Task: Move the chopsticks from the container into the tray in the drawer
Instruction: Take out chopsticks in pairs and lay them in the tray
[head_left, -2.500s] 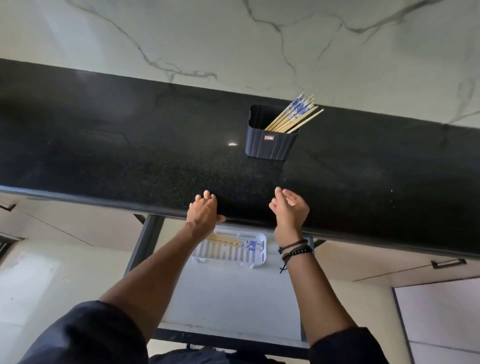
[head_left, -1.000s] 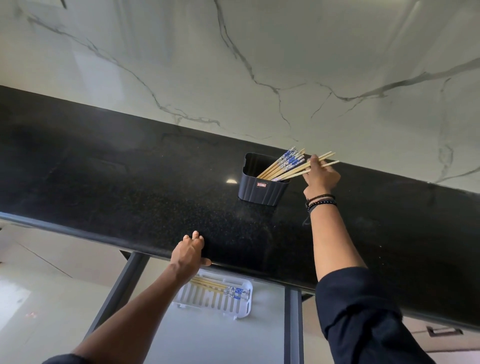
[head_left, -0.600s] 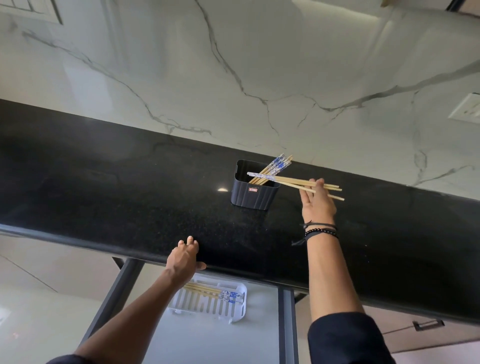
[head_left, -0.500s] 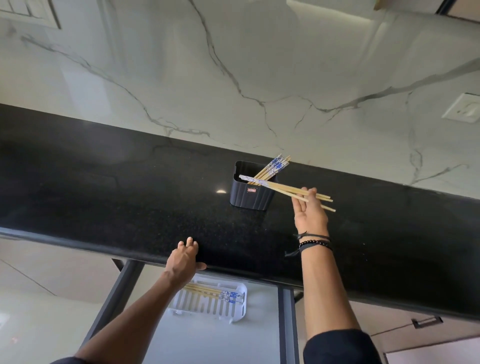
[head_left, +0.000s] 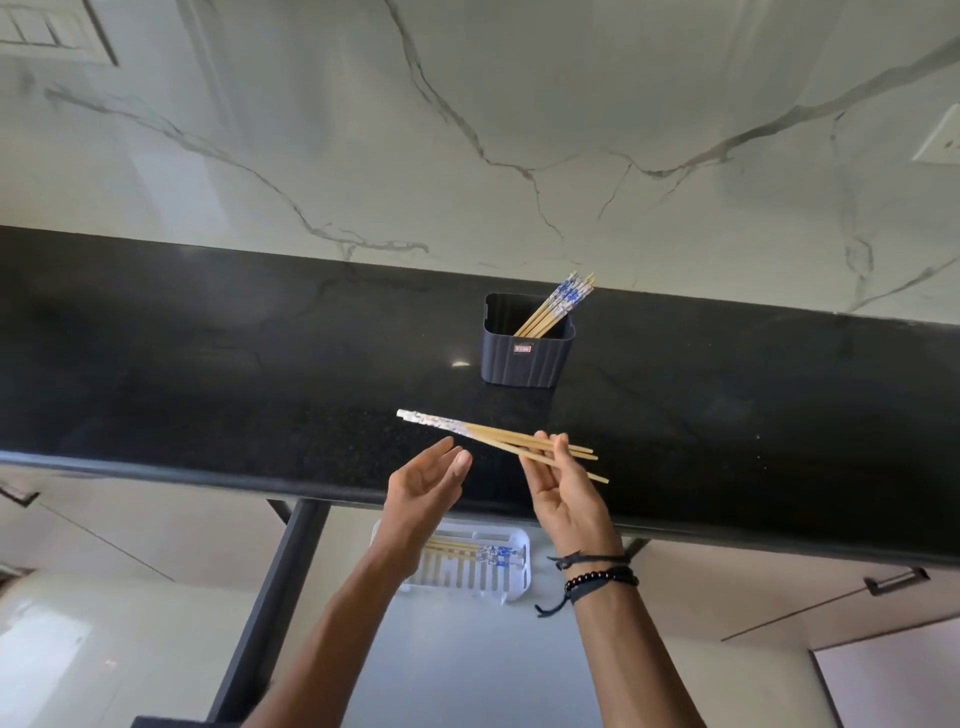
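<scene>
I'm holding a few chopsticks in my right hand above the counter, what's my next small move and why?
Probably take the patterned ends with the open left hand: the held chopsticks fan apart where the right hand pinches them, and the left hand hovers just short of them. Squared up, they should lie parallel in the tray below.

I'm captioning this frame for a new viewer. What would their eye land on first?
The right hand pinching a bundle of chopsticks over the black countertop, with the open left hand beside it. Behind stands the dark container with leaning chopsticks; below, the white tray in the drawer already holds some.
</scene>
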